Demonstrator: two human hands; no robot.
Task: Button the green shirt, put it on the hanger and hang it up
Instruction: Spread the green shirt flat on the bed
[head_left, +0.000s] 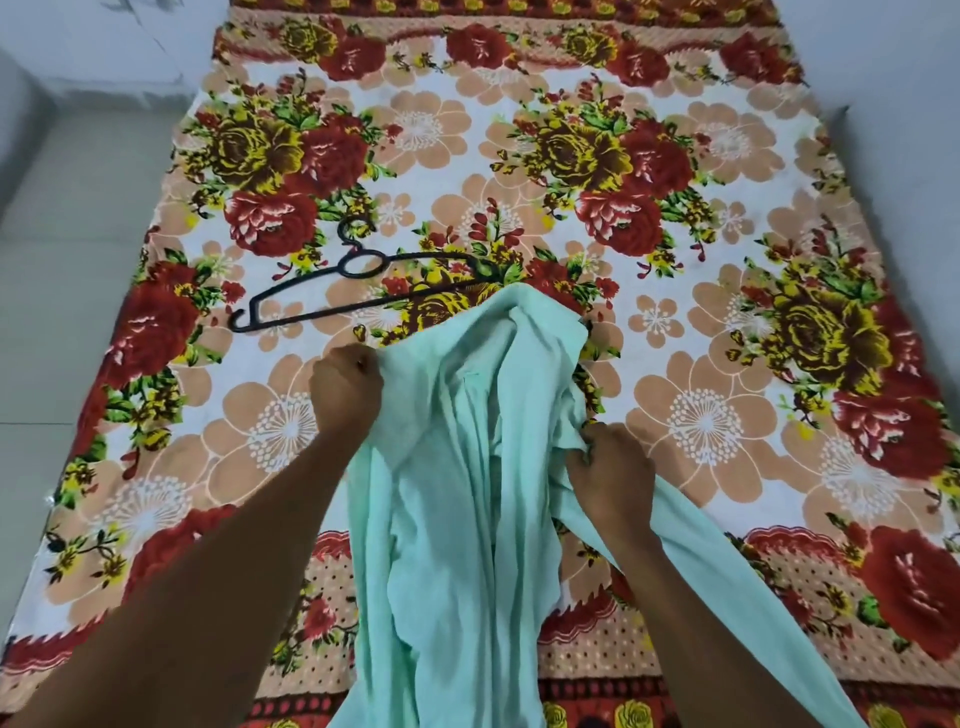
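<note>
A pale mint-green shirt (457, 467) is bunched in long folds over the near part of the bed and runs off the bottom of the view. My left hand (345, 387) is closed on its upper left edge. My right hand (610, 480) pinches the cloth on its right side, where a sleeve trails toward the lower right. A black plastic hanger (358, 283) lies flat on the bed beyond my left hand, its hook pointing away from me and its right end tucked under the shirt's top. No buttons show among the folds.
A floral bedsheet (727, 322) in red, yellow and peach covers the bed. Pale tiled floor (67, 249) lies to the left, and a light wall (893, 62) stands behind and to the right.
</note>
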